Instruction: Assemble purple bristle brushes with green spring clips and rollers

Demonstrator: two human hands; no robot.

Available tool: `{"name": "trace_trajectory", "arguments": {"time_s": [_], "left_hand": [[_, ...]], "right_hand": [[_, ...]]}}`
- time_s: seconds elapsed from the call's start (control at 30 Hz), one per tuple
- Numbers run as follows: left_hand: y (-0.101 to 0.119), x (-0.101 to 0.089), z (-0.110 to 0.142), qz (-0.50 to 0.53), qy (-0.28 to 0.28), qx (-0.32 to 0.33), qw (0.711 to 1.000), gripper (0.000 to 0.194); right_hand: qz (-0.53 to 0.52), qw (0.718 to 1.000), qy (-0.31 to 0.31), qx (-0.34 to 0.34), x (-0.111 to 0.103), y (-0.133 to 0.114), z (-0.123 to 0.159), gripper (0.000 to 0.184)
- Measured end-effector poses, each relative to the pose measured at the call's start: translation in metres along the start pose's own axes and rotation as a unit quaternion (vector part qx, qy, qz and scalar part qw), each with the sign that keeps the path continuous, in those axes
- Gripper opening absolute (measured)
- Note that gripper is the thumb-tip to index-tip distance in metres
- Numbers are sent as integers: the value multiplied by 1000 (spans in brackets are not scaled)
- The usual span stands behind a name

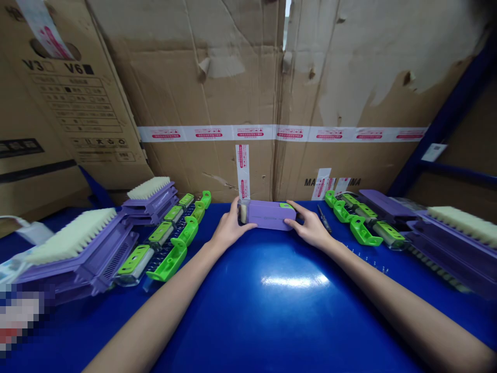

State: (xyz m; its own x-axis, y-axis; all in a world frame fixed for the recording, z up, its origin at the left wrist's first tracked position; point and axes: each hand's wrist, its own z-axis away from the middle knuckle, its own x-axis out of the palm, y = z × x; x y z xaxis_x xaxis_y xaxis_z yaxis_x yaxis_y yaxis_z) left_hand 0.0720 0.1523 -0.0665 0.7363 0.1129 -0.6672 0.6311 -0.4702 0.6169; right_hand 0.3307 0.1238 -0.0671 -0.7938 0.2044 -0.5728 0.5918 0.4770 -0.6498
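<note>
Near the back of the blue table, a purple box-shaped plastic unit (266,215) is held lengthwise between both hands. It has a green patch near its right end and a clear, pale-filled part at its left end; I cannot make out what kind of device it is. My left hand (229,228) grips the left end, with the thumb along the lower edge. On the right end, my right hand (312,226) is closed, its thumb on the front face and its fingers at the top. A dark screwdriver-like tool (323,219) lies just beyond the right hand.
Purple housings with cream bristles (77,233) are piled at left, others (462,225) at right. Green curved handles (171,261) and clear-sided green-topped blocks (134,265) lie in rows on both sides. Small screws (367,258) are scattered at right. Cardboard (209,93) walls the back.
</note>
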Motion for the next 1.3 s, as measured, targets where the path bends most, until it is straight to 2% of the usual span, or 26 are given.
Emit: {"name": "trace_trajectory", "arguments": {"time_s": [0.27,0.47,0.8,1.07,1.3], "left_hand": [[-3,0,-2,-16,28,-24,999,78],[-4,1,-1,-41,27,-31,998,77],[-4,2,-2,-39,38,-14,998,75],[6,-5,2,-142,44,0,989,55],[13,-5,4,-171,11,30,985,57]], "right_hand": [[43,998,21,-38,3,-3,2,57],[66,996,32,-44,6,-5,3,55],[115,990,17,-75,3,-3,0,55],[183,977,1,-109,3,-8,3,65],[190,979,5,-70,0,-15,6,73]]}}
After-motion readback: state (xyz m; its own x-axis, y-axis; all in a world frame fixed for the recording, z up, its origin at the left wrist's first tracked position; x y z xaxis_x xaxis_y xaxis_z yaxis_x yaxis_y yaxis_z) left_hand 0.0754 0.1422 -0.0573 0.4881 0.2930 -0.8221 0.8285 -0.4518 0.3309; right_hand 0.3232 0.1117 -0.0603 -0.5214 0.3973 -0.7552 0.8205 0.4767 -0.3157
